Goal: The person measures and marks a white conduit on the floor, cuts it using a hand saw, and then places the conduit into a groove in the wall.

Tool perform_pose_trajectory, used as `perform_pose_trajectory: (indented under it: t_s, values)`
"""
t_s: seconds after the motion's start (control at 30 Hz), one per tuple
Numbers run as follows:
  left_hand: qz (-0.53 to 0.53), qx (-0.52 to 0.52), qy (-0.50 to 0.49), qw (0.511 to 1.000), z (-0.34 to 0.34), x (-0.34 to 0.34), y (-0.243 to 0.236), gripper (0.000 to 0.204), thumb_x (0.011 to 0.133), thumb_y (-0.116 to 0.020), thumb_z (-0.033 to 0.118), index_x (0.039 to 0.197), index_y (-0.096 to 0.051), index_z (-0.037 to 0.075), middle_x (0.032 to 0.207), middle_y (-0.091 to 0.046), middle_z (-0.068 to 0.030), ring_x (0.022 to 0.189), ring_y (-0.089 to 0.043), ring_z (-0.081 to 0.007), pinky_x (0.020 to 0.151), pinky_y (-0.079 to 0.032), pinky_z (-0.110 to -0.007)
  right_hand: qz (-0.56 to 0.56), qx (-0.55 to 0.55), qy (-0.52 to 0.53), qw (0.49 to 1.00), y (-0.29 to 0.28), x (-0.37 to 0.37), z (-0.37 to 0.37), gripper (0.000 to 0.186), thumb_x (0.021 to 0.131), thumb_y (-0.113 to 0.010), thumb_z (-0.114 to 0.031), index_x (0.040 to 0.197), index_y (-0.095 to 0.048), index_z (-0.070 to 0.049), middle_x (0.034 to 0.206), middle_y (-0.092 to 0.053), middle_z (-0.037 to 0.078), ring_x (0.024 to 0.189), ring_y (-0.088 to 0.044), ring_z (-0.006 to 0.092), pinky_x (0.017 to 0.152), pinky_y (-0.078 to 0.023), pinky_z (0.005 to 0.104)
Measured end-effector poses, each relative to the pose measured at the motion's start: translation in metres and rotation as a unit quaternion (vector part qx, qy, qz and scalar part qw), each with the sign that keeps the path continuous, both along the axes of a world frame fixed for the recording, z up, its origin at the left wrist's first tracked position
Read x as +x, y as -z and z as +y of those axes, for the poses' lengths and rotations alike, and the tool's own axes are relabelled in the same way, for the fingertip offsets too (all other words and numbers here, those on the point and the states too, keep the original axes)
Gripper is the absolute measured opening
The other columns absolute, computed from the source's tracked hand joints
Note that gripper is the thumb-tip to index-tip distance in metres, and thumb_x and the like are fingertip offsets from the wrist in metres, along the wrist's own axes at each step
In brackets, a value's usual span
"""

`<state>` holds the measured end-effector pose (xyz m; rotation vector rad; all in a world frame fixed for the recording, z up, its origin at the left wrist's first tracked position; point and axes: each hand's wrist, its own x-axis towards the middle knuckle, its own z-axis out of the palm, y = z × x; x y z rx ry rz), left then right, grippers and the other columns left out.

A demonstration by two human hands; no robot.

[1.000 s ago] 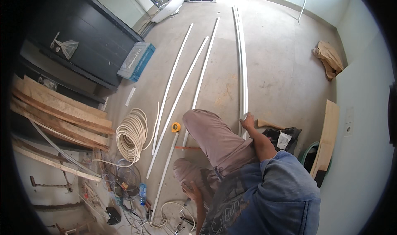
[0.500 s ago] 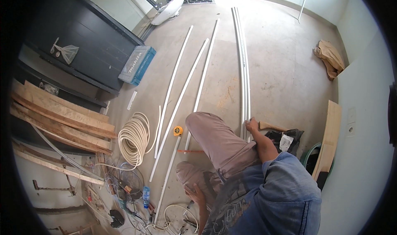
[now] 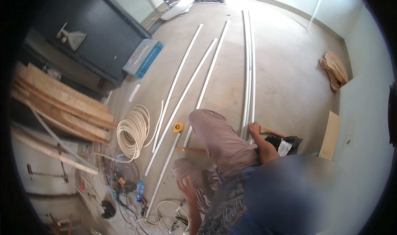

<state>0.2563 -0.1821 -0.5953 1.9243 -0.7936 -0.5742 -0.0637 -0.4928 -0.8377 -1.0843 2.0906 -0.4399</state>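
My right hand [image 3: 254, 130] is closed around the near end of the rightmost of several long white pipes [image 3: 247, 65], which lie side by side on the floor, right of my raised knee. The fingertips are partly hidden. My left hand [image 3: 187, 188] rests against my lower left leg with its fingers apart and nothing in it. To the left, more white pipes [image 3: 180, 73] lie spread out lengthwise. A yellow tape measure [image 3: 178, 127] sits at the end of a shorter pipe [image 3: 163, 175] near my left knee.
A coil of cream tubing [image 3: 133, 131], tangled cables [image 3: 124, 185] and a blue bottle [image 3: 140, 190] lie left. Beyond are stacked planks [image 3: 62, 106] and a blue-grey case [image 3: 144, 58]. A wooden handle [image 3: 273, 131] and black bag [image 3: 291, 144] lie beside my right hand.
The view has shifted and tilted slightly, so the floor and pipes sit differently in it. My right hand stays at the pipes' near end; my left stays by my leg.
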Motion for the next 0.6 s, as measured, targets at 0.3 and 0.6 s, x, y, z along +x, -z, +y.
perform_pose_trajectory:
  t_s: [0.3, 0.6]
  values:
    - [0.343, -0.574, 0.245, 0.702, -0.059, -0.048, -0.352, 0.048, 0.094, -0.05, 0.036, 0.126, -0.047, 0.0, 0.123, -0.051, -0.0214, 0.116, -0.049, -0.0308, 0.1, -0.037, -0.048, -0.054, -0.065, 0.132, 0.988, 0.023, -0.006, -0.004, 0.056, 0.094, -0.041, -0.049, 0.111, -0.053, 0.003, 0.084, -0.06, 0.021, 0.075, -0.06, 0.0345, 0.067, -0.048, 0.0434]
    - [0.284, -0.682, 0.293, 0.608, -0.016, -0.06, -0.41, 0.04, 0.095, -0.046, 0.039, 0.115, -0.055, 0.005, 0.113, -0.056, -0.014, 0.106, -0.052, -0.0221, 0.095, -0.037, -0.048, -0.302, -0.026, 0.154, 0.941, -0.043, -0.006, 0.01, 0.047, 0.094, -0.043, -0.05, 0.082, -0.053, -0.006, 0.056, -0.044, 0.002, 0.043, -0.042, 0.0147, 0.038, -0.035, 0.0314]
